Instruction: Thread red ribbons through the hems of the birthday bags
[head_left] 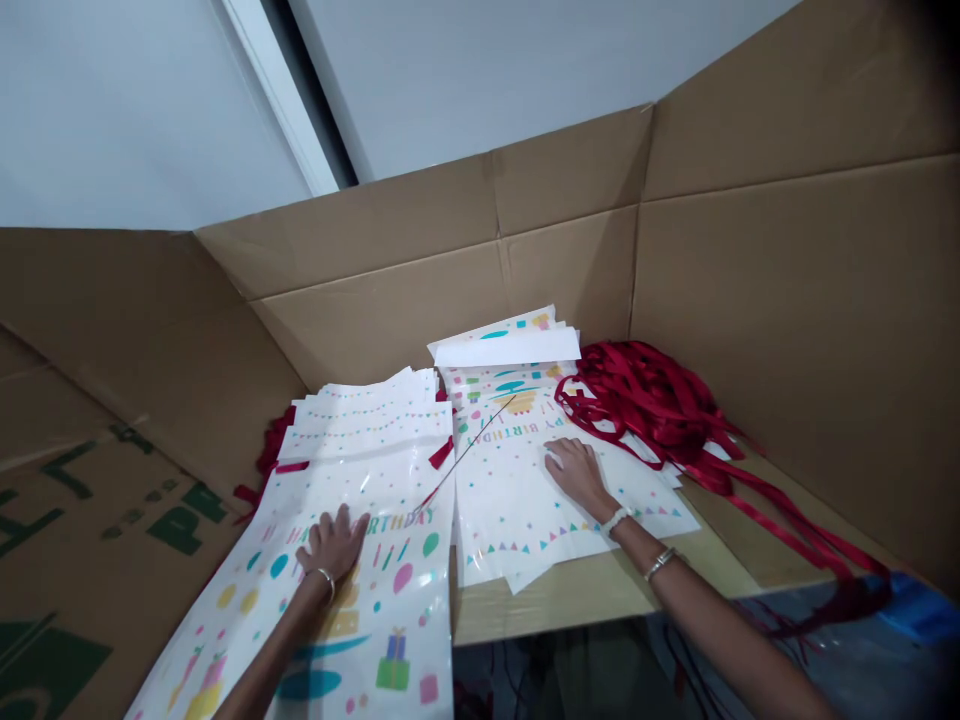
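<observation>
Two stacks of flat white "Happy Birthday" gift bags lie on a table walled in by cardboard. My left hand (335, 541) rests palm down, fingers spread, on the top bag of the left stack (375, 600). My right hand (576, 470) presses flat on the top bag of the right stack (517, 500), near its printed lettering. A thin wire-like rod (469, 450) slants between the two stacks, its lower end near my left hand; I cannot tell whether the hand touches it. A heap of red ribbons (660, 405) lies just right of my right hand.
Tall cardboard panels (787, 330) close in the back and both sides. More red ribbon pieces (262, 460) stick out from under the left stack. A strip of wooden table (570, 600) shows at the front edge, with a blue object (919, 610) at the far right.
</observation>
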